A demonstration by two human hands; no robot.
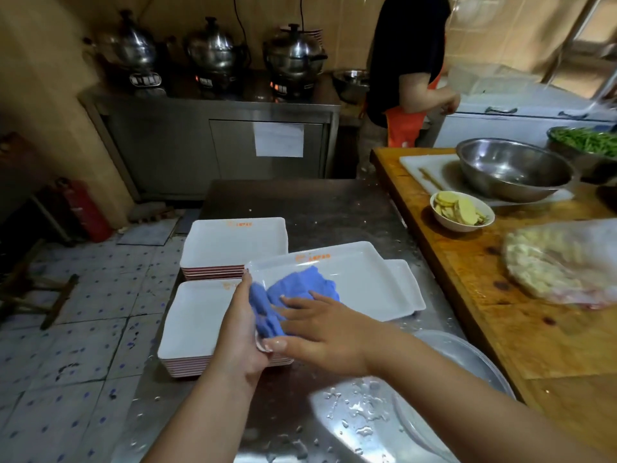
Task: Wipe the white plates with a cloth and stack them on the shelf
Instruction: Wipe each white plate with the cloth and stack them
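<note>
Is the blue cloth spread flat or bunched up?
Bunched: the blue cloth lies crumpled in folds on the held plate, under the right hand.

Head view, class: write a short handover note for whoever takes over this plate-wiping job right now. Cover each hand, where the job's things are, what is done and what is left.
Left hand: grips the near left edge of the plate being wiped, holding it tilted above the steel table.
Right hand: fingers flat, pressing the blue cloth into that plate.
Two stacks of white plates stand on the table: far stack, near stack. Another plate lies under the held one.
Done: cannot tell which stacked plates are wiped.
Left: finish this plate, then shelve the plates; no shelf in view.
</note>
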